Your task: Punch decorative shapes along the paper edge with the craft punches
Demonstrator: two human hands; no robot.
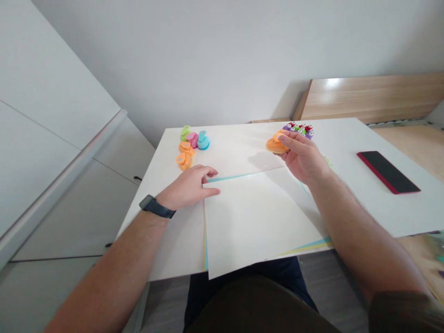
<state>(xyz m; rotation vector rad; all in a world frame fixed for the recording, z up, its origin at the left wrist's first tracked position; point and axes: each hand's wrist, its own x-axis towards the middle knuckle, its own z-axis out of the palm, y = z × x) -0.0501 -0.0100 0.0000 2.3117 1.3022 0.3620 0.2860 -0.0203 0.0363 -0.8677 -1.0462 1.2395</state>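
Observation:
My right hand (304,155) grips an orange craft paper punch (276,145) and holds it above the far right part of the table. My left hand (194,185) rests by the far left corner of a white sheet of paper (256,217). Its thumb is over the sheet, apart from the fingers, and nothing is held. Light blue and yellow sheets (312,245) show from under the white one. Close beyond my left hand stand two more orange punches (184,160), with a pink punch (192,138), a blue punch (203,140) and a green punch (185,133) behind them.
Several small purple, red and green pieces (301,129) are grouped behind my right hand, partly hidden by it. A dark flat slab with a red edge (388,172) lies on the white table (347,138) at the right. White cabinets (69,199) stand along the left side.

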